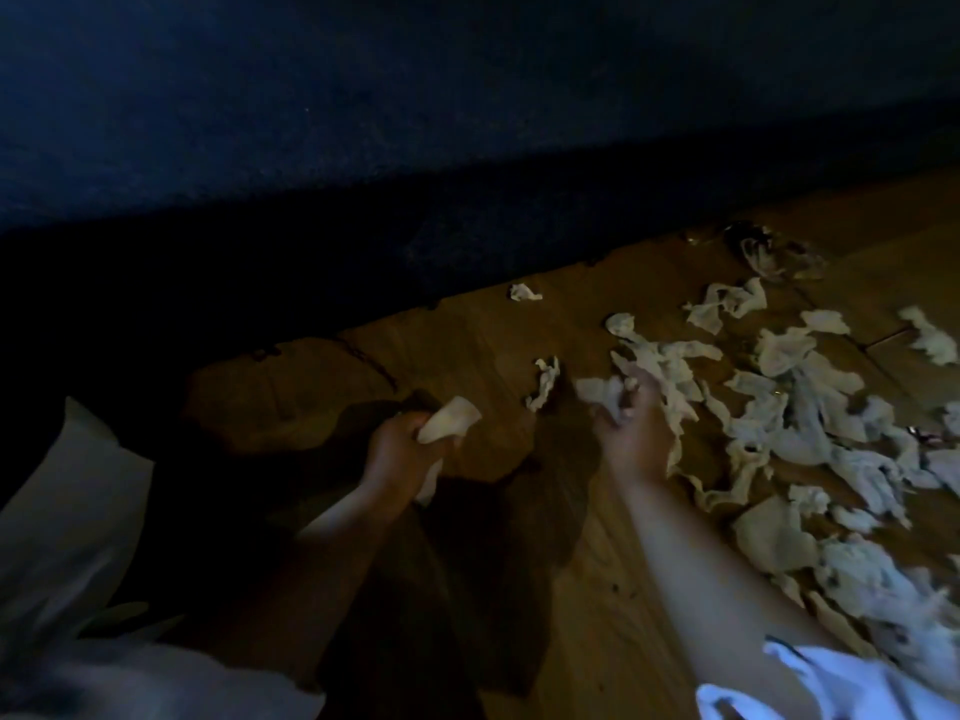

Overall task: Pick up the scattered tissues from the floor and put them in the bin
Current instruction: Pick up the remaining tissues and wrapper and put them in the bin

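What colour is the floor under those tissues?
The floor is brown with wood grain, shown in the head view.

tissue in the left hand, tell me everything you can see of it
The tissue is off-white, soft-looking crumpled paper. The left hand grips its middle: a rounded wad sticks out above the hand and a tail hangs below it. It is over the wooden floor, in dim light.

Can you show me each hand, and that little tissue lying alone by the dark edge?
left hand (397, 452): head view, its back.
right hand (634, 433): head view, its back.
little tissue (524, 292): head view, its middle.
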`<state>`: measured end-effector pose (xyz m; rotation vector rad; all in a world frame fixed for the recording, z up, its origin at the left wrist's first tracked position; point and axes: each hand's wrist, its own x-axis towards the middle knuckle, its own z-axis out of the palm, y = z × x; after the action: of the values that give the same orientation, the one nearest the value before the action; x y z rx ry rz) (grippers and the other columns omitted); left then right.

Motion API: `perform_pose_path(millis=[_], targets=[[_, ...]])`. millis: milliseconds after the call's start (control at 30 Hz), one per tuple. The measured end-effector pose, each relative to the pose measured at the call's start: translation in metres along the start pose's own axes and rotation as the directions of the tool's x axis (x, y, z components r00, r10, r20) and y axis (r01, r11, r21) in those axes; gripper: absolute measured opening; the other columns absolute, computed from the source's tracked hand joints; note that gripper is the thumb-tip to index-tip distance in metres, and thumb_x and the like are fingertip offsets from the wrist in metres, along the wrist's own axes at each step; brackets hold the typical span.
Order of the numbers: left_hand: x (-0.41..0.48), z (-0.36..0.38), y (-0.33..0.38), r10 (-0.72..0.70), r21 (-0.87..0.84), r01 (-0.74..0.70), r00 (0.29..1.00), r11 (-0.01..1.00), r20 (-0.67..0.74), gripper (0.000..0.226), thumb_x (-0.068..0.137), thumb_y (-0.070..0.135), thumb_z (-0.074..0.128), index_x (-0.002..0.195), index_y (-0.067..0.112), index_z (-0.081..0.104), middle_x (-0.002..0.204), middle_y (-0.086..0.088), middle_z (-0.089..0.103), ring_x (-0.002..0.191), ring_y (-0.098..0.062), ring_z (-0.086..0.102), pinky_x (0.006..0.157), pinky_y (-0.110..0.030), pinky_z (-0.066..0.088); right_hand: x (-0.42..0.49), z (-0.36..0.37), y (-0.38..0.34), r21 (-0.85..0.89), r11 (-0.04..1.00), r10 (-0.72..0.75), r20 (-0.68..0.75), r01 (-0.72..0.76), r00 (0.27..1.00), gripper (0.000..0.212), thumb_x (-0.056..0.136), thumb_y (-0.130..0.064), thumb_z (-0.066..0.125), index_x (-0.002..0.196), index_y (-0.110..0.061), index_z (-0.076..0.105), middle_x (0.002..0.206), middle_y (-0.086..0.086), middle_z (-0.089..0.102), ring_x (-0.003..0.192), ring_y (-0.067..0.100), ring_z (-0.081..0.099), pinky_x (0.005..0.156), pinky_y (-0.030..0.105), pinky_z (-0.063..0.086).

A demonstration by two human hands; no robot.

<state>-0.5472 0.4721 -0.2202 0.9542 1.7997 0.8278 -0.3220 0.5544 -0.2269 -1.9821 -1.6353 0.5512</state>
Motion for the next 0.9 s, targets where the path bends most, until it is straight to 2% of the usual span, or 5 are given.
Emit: perform_pose_path(millis=[167,400,533,767,900], targets=[[-0.004,0.003,0.007,-0.053,-0.103,0.053,0.999,0.993,0.002,0.022,0.083,0.023,0.066,0.101,0.015,0.057,0.086,0.005,0.057,0.085,-0.013,0.058,0.06,-0.019,0.042,0.036,-0.026,0.036,-0.196,0.958,0.23,0.082,-0.211,0.97,0.038,0.083,-0.036,0.061,0.116,-0.018,0.061,0.132,0.013,0.052,0.123,0.036,0.044,0.1,0.046,0.042],[-0.019,-0.003,0.021,-0.219,-0.23,0.236,0.971,0.944,0.098,0.044,0.087,0.029,0.061,0.124,0.01,0.048,0.09,0.002,0.053,0.081,-0.011,0.054,0.066,-0.024,0.044,0.007,-0.021,0.009,-0.013,0.965,0.257,0.261,-0.262,0.931,0.033,0.089,-0.017,0.059,0.12,-0.006,0.06,0.127,0.013,0.059,0.118,0.028,0.054,0.087,0.024,0.038],[-0.038,-0.02,0.041,-0.268,-0.36,0.302,0.953,0.883,0.142,0.048,0.087,0.027,0.061,0.128,0.008,0.047,0.101,-0.005,0.059,0.092,-0.02,0.06,0.08,-0.035,0.052,-0.016,-0.022,-0.027,0.303,0.858,0.276,0.41,-0.415,0.87,0.043,0.083,-0.018,0.066,0.123,-0.005,0.055,0.116,0.007,0.061,0.11,0.025,0.056,0.082,0.029,0.041],[-0.096,-0.076,0.107,-0.238,-0.349,0.259,0.966,0.901,0.104,0.045,0.085,0.023,0.065,0.125,0.007,0.051,0.104,-0.012,0.062,0.093,-0.028,0.063,0.089,-0.045,0.053,-0.052,-0.059,-0.12,0.588,0.645,0.115,0.556,-0.488,0.823,0.02,0.079,-0.01,0.07,0.097,-0.014,0.061,0.091,0.007,0.064,0.08,0.018,0.062,0.061,0.024,0.048],[-0.129,-0.129,0.146,-0.188,-0.269,0.2,0.98,0.942,0.067,0.042,0.082,0.03,0.068,0.115,0.008,0.055,0.109,-0.012,0.063,0.099,-0.029,0.063,0.088,-0.042,0.053,-0.073,-0.081,-0.186,0.637,0.632,-0.061,0.608,-0.441,0.791,0.023,0.078,-0.011,0.07,0.1,-0.013,0.063,0.087,0.004,0.066,0.079,0.015,0.064,0.067,0.029,0.052]])
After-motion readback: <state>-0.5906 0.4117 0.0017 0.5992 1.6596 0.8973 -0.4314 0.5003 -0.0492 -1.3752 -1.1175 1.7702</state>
